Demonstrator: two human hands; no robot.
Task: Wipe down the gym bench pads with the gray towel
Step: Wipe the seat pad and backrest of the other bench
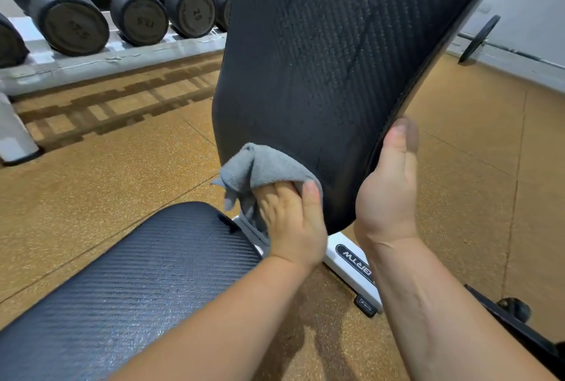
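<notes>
Both hands sit at the near end of the back pad (321, 59), whose length runs up and away: my left hand (293, 221) presses the bunched gray towel (260, 166) there, my right hand (388, 191) clamps its right edge.

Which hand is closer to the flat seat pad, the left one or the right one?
Left. The left hand, holding the gray towel, is just beside the seat pad. The right hand grips the backrest pad edge, farther away.

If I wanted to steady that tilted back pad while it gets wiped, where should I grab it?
Grip the back pad by its lower right edge, coming from the right side, as the right hand does. The edge there is thin and exposed, which probably suits a clamping grip, while the left hand works the gray towel opposite.
</notes>
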